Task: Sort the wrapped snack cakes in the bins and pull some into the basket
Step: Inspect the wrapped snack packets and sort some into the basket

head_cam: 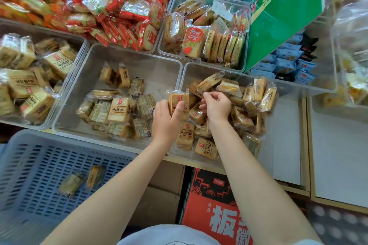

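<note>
My left hand (pixel 165 117) grips one wrapped snack cake (pixel 178 98) upright, over the wall between two clear bins. My right hand (pixel 217 105) hovers just right of it with fingers curled and nothing visibly held. The right bin (pixel 184 71) under both hands holds several yellow wrapped cakes. The middle bin (pixel 139 59) holds several more, lying flat. A blue slotted basket (pixel 29 175) sits at lower left with two wrapped cakes (pixel 83 180) in it.
Another clear bin (pixel 81 42) of similar cakes is at far left. Red-wrapped round cakes (pixel 111 6) are heaped behind. More bins with other snacks stand at the back, beside a green box (pixel 284 16). A red carton (pixel 211 205) sits on the floor below the shelf edge.
</note>
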Demonstrator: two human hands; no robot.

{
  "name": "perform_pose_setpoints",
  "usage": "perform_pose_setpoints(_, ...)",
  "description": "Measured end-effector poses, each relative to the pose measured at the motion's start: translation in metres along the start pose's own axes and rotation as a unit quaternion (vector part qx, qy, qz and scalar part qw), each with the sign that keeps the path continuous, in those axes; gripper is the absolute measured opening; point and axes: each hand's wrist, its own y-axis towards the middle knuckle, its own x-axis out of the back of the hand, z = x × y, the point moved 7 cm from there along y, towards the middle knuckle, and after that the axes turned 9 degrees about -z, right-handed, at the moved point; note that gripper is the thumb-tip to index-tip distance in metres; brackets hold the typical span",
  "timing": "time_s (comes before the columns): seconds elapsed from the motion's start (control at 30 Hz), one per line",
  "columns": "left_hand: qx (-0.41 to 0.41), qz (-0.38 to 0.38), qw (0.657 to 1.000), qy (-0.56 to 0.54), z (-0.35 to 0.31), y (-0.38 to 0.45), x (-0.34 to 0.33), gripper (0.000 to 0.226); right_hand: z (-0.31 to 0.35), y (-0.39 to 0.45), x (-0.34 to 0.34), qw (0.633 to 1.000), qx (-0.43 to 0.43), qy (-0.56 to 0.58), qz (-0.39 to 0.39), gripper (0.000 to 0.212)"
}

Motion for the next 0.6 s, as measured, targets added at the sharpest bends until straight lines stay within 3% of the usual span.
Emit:
perform_pose_setpoints(0.13, 0.005, -0.007, 1.0, -0.01, 0.001, -0.002, 0.003, 0.037, 0.008, -0.009, -0.002, 1.0, 0.027, -0.007, 0.013, 0.008)
perform_pose_setpoints(0.33, 0.07, -0.042, 0.995, -0.048, 0.011, -0.003, 0.009, 0.039, 0.013, -0.011, -0.01, 0.999, 0.019, -0.024, -0.029, 0.019)
perform_pose_setpoints(0.6, 0.059, -0.042, 0.997, -0.035, 0.01, 0.0, 0.008, 0.042, 0.018, 0.0, -0.019, 0.992, 0.031, -0.1, -0.072, 0.043)
